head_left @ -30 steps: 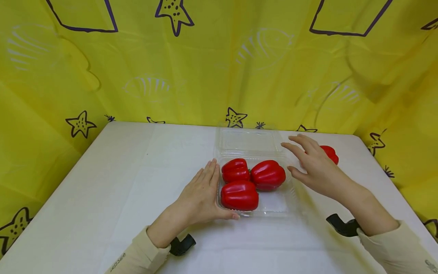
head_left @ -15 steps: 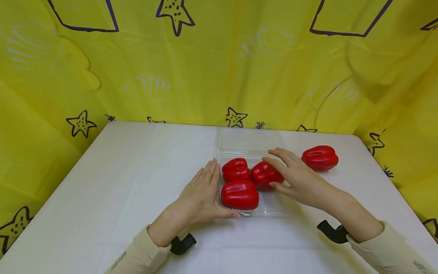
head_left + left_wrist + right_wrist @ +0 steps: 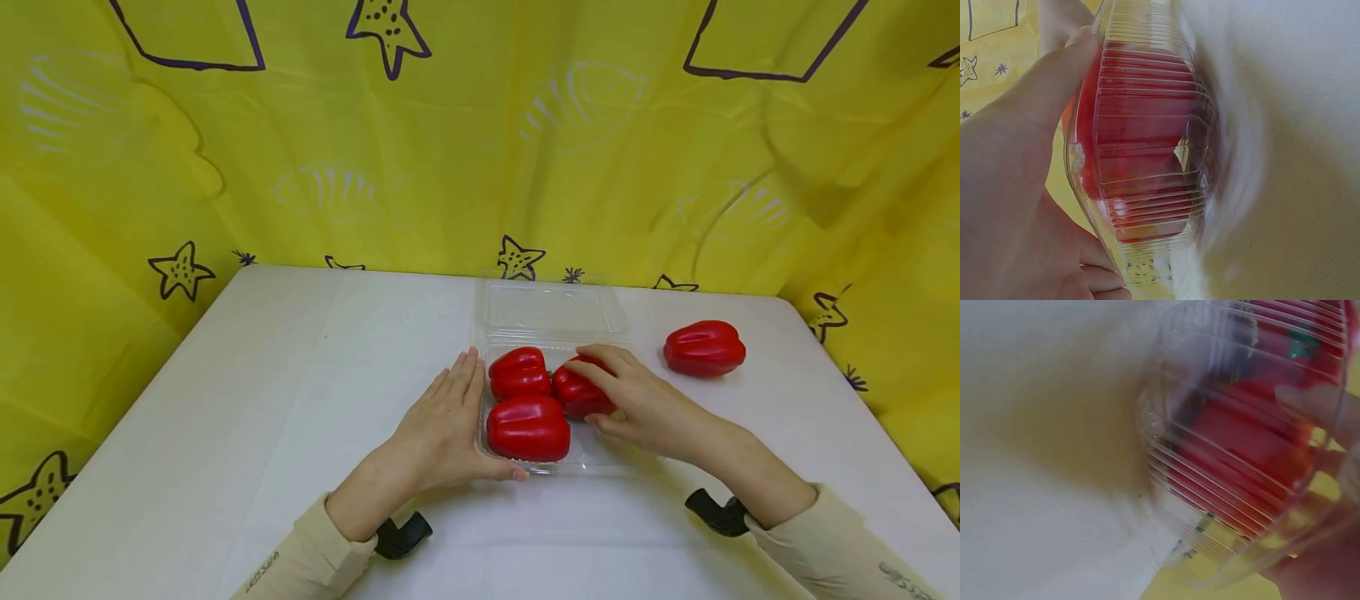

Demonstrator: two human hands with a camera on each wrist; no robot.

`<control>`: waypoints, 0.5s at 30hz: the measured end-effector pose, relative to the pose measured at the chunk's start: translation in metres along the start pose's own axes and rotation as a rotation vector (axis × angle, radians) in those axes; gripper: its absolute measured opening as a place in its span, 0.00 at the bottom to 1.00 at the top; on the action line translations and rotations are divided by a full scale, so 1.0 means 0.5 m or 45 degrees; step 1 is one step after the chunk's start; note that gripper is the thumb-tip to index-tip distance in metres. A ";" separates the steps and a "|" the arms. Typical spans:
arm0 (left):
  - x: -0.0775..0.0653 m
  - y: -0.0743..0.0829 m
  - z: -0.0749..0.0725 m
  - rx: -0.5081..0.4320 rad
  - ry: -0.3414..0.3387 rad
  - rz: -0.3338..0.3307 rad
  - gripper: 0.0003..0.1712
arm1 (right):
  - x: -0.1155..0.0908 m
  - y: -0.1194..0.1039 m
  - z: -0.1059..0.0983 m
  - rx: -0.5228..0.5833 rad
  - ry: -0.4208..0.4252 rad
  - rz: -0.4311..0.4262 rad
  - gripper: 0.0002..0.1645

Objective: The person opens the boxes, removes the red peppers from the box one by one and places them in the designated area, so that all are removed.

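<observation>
In a clear plastic clamshell container, three red bell peppers lie on their sides. One pepper is at the back left, another at the front left. Fingers and thumb of my right hand are curved round the third pepper, on the right, covering part of it; the right wrist view shows the thumb against its red skin. My left hand rests along the container's left side, fingers straight, thumb along the front rim. Through the ribbed wall in the left wrist view, red peppers show.
A fourth-side red bell pepper lies alone on the white table, to the right of the container. The container's clear lid is folded back toward the yellow curtain behind the table.
My right hand has moved left and down from beside the lone pepper to the right-hand pepper in the container, its fingers closing round it. The left hand has stayed in place.
</observation>
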State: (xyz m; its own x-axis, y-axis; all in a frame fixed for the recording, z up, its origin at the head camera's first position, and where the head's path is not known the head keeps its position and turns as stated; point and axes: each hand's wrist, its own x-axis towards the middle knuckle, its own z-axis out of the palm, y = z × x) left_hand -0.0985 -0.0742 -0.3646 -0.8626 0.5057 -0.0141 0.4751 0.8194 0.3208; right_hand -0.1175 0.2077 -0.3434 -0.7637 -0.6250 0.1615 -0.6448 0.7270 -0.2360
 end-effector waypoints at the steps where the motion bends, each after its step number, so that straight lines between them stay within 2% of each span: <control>1: 0.000 0.000 0.000 0.002 0.002 0.002 0.76 | 0.000 0.001 0.004 0.004 0.007 0.002 0.39; 9: -0.001 0.001 0.002 -0.009 0.001 -0.003 0.76 | 0.000 0.011 0.039 0.010 0.058 0.016 0.48; 15: 0.001 0.002 0.003 0.001 0.000 -0.002 0.76 | -0.002 0.016 0.050 -0.017 0.080 0.041 0.49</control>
State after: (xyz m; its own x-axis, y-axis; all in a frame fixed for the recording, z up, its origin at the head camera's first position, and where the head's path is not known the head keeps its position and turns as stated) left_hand -0.0983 -0.0729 -0.3656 -0.8631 0.5048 -0.0147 0.4742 0.8202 0.3199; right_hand -0.1212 0.2073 -0.3695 -0.7843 -0.5822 0.2143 -0.6198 0.7506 -0.2291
